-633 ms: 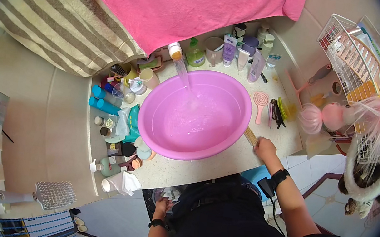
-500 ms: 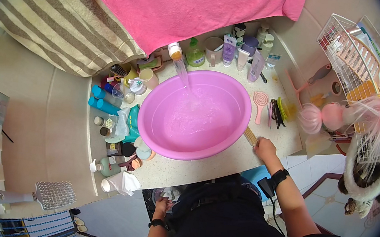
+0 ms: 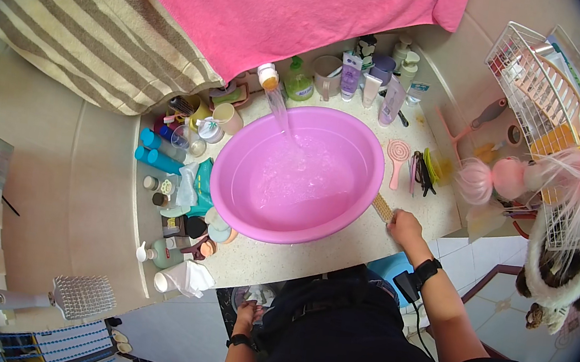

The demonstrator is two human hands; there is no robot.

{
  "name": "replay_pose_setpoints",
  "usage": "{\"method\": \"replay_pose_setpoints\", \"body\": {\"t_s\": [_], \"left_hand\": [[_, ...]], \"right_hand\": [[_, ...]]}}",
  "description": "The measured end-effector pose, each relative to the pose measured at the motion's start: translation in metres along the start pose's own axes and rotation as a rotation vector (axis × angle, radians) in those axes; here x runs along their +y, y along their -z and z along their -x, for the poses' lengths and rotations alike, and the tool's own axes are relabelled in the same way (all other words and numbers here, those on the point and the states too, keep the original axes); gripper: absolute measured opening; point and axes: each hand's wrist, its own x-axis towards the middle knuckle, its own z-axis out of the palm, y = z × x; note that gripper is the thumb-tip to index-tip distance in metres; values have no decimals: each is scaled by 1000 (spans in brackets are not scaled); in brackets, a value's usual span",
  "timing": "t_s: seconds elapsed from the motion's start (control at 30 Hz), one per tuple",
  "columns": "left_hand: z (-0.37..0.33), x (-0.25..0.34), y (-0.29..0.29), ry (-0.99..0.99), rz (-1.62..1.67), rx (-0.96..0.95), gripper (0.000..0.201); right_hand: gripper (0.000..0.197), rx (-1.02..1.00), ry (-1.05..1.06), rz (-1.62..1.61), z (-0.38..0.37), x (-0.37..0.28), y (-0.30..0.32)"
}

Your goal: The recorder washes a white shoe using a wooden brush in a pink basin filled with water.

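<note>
Speckled countertop (image 3: 309,257) bears a pink basin (image 3: 298,175); right hand (image 3: 404,229) grasps a comb (image 3: 382,208).

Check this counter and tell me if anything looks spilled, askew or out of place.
Nothing looks spilled. Water runs from the tap into the pink basin, which sits on the crowded counter. One oddity: a brush lies half tucked under the basin's rim, by the right hand. The left hand hangs below the counter edge.

Bright even light, soft shadows, sharp centre, strong fisheye bending, black rim
</note>
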Motion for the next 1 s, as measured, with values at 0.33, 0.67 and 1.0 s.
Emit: {"method": "replay_pose_setpoints", "body": {"t_s": [0.33, 0.67, 1.0], "left_hand": [[4, 0, -1, -14, -49, 6, 27], [4, 1, -3, 1, -41, 2, 27], [1, -1, -1, 2, -5, -5, 25]], "right_hand": [[17, 25, 12, -5, -2, 4, -5], [17, 17, 10, -9, -3, 6, -6], [17, 28, 6, -17, -3, 5, -6]]}}
